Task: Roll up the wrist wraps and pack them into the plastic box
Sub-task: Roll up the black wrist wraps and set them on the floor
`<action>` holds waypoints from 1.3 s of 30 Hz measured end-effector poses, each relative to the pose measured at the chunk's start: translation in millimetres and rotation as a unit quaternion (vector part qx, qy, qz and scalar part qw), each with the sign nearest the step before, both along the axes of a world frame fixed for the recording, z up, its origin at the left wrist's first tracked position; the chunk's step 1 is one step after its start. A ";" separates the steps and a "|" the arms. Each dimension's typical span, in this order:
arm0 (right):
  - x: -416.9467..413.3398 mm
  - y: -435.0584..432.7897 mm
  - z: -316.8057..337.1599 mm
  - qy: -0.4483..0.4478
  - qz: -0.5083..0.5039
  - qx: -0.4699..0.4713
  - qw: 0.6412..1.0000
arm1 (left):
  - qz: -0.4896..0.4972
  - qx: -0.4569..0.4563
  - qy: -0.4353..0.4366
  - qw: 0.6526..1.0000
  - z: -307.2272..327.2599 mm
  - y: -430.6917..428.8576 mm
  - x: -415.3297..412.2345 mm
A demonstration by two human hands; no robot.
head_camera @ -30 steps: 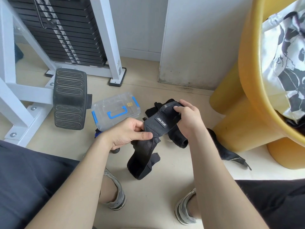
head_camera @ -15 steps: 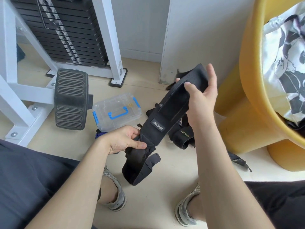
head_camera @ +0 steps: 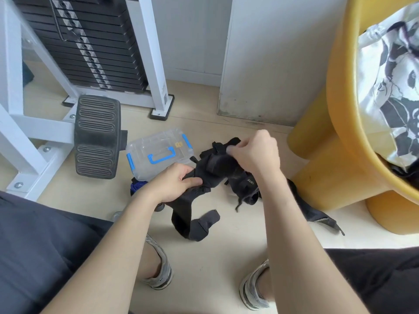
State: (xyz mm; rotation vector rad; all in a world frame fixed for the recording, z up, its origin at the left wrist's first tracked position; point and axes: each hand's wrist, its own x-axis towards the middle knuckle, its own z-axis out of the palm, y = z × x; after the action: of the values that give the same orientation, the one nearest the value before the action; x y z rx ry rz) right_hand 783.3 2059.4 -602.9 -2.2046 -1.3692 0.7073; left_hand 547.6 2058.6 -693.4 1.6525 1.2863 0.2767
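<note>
Head view: right hand (head_camera: 256, 155) has dropped, fingers gripping the far end of the wrist wrap (head_camera: 214, 168). Left hand (head_camera: 174, 183) still pinches its middle.

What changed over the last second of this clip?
The right hand, which had lifted one end of the wrist wrap high, has brought it back down toward the left hand, folding it over. Both hands keep their grip. The plastic box and the other wraps have not moved.

Bare forearms (head_camera: 108, 245) behind the left hand (head_camera: 174, 184) and right hand (head_camera: 256, 152). Dark shorts (head_camera: 45, 245) below and outward of both hands; worn grey-and-white sneakers (head_camera: 161, 277) beneath the forearms, dark-striped soles.
</note>
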 end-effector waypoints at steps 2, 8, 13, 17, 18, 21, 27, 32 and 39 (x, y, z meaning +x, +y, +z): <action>-1.0 -2.3 -5.1 -0.065 0.073 -0.124 0.987 | -0.020 -0.022 -0.027 0.999 12.1 0.7 2.3; 5.6 -16.2 -42.1 -0.093 0.172 -0.251 0.948 | -0.082 -0.156 -0.225 0.958 46.3 -0.2 -11.0; 21.9 -29.9 -66.5 -0.076 0.174 -0.343 0.920 | -0.144 -0.174 -0.290 0.930 59.2 5.1 -14.9; 33.7 -40.5 -85.7 -0.166 0.202 -0.438 0.860 | -0.168 -0.176 -0.176 0.954 71.0 8.7 -4.7; 35.0 -44.1 -88.4 -0.184 0.211 -0.462 0.841 | -0.173 -0.172 -0.127 0.961 73.0 8.6 0.1; 36.6 -51.1 -99.2 -0.217 0.245 -0.514 0.793 | -0.176 -0.111 0.025 0.978 71.8 7.9 17.5; 32.7 -46.3 -105.8 0.086 0.250 -0.297 0.917 | -0.224 -0.031 0.152 0.962 68.7 -0.9 45.6; 31.0 -32.0 -94.9 0.430 0.207 -0.179 0.861 | -0.215 0.005 0.147 0.965 55.2 -2.0 46.6; 19.4 -27.4 -88.7 0.288 0.321 -0.221 0.875 | -0.230 -0.041 0.123 0.964 41.7 5.5 32.9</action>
State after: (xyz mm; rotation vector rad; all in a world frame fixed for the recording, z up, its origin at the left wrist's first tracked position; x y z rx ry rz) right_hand 802.6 2032.0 -691.6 -1.5419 -1.7027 1.9020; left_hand 580.5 2064.1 -651.7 1.8988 1.0310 -0.2676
